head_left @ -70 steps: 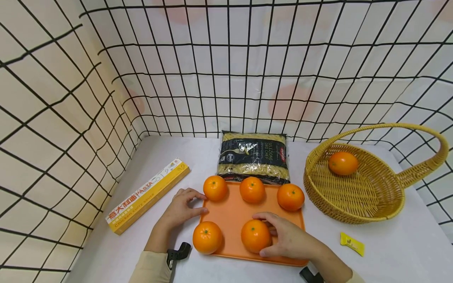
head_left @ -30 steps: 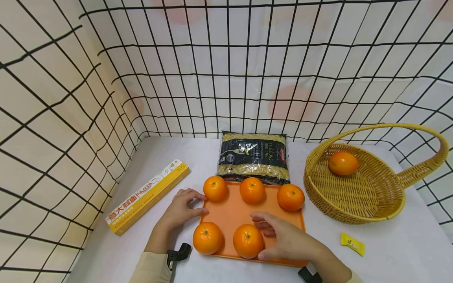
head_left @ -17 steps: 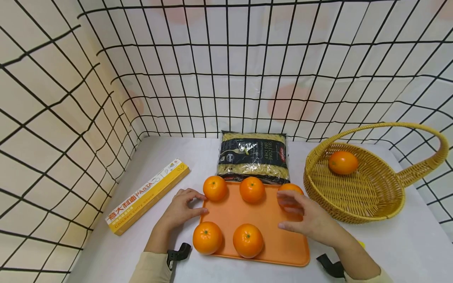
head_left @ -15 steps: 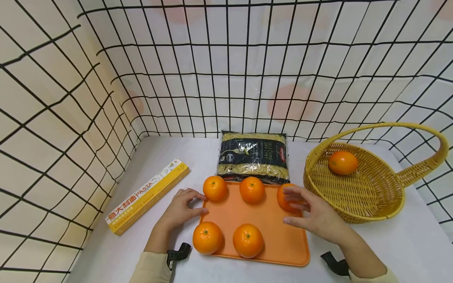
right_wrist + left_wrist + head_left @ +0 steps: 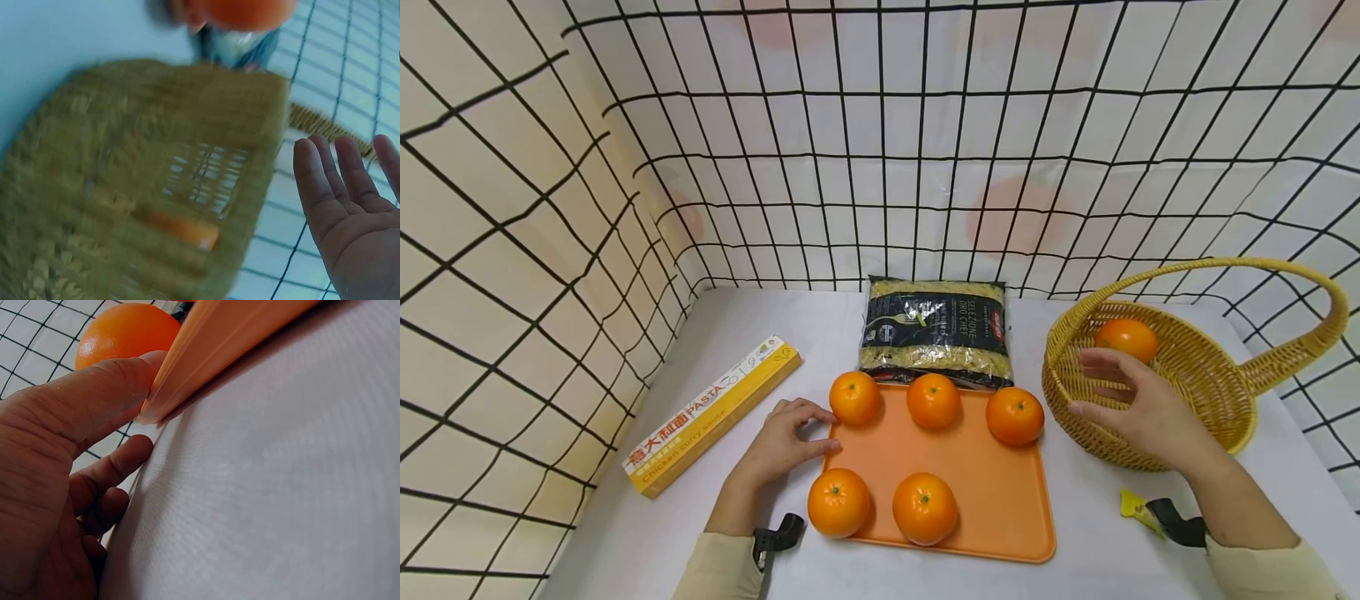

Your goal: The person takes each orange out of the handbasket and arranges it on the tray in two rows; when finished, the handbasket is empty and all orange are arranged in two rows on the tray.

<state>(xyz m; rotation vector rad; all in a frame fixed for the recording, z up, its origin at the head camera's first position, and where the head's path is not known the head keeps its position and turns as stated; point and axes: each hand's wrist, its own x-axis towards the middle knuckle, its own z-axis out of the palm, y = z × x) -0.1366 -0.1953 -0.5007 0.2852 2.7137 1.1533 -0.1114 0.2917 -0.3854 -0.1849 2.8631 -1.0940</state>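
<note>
Several oranges sit on an orange tray (image 5: 970,492): three along the far edge, among them the right-hand orange (image 5: 1015,416), and a pair near the front, where the front middle orange (image 5: 925,509) lies. My left hand (image 5: 786,437) touches the tray's left rim; its thumb (image 5: 134,375) meets the rim in the left wrist view. My right hand (image 5: 1150,412) hovers over the near-left side of a wicker basket (image 5: 1213,379), holding nothing, its fingers spread in the right wrist view. Inside the basket, partly behind that hand, lies another orange (image 5: 1127,337).
A bag of pasta (image 5: 936,325) lies behind the tray. On the left is a yellow pasta box (image 5: 715,417). A small yellow packet (image 5: 1138,510) lies before the basket, partly covered by the right wrist strap. Black wire mesh (image 5: 887,167) stands at the back and sides.
The front middle orange shifted slightly left and my right hand let go of it. That hand then passed the right-hand orange and moved right over the basket. My left hand stayed put.
</note>
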